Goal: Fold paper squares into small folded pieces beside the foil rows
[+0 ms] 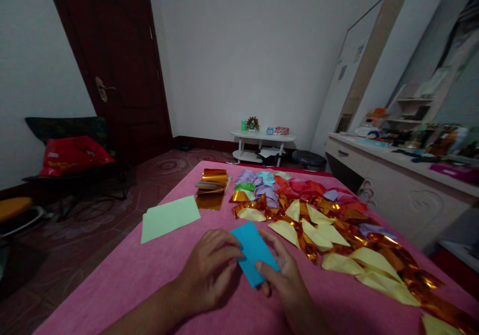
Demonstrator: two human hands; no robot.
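A blue sheet of paper point(252, 250), apparently folded into a narrow rectangle, is held tilted above the pink-covered table point(149, 275). My right hand point(286, 270) grips it with the thumb on top and the fingers beneath its right side. At the paper's left edge, the curled fingers of my left hand point(213, 262) press against it, the thumb close below. Left of my hands lie pale green paper sheets point(170, 219). Beyond them sits a stack of shiny gold-orange foil sheets point(210, 201). Folded paper pieces in yellow point(286, 233), purple point(267, 195) and red point(309, 189) spread to the right.
Behind the table stands a white side table point(262, 135) with a small potted plant point(253, 123). A chair holding a red bag point(75, 155) is at the left, near a dark door point(123, 76). A cluttered white dresser point(396, 175) lines the right side.
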